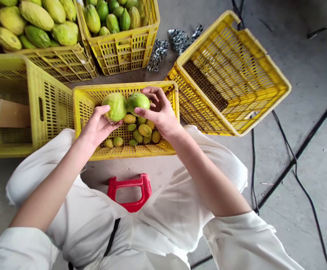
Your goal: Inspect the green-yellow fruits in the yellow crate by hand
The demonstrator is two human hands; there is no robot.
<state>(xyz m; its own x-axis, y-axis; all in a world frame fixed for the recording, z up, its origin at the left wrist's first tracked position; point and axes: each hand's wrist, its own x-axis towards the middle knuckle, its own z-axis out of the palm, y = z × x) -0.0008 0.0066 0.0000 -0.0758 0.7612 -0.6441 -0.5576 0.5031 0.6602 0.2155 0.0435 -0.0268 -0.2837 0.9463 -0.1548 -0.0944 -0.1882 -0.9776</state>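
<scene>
Above the middle yellow crate (81,88) I hold up two large, roundish fruits side by side, close together or touching. My left hand (97,125) is closed round the lower left of a yellow-green fruit (114,106). A slightly smaller, greener fruit (138,102) is gripped by my right hand (163,114), thumb in front and fingers behind. Beneath them, several small green and yellow fruits (145,130) lie on the crate's perforated floor. Part of that floor is hidden by my hands. I cannot tell the exact kind of fruit.
Yellow crates heaped with fruit (36,17) and greener fruit (113,20) stand at the back. A yellow crate (47,101) holding cardboard (11,112) is at left; another crate (236,75) sits right. Black cables (301,150) cross the floor. A red plastic stool edge (135,206) shows between my legs.
</scene>
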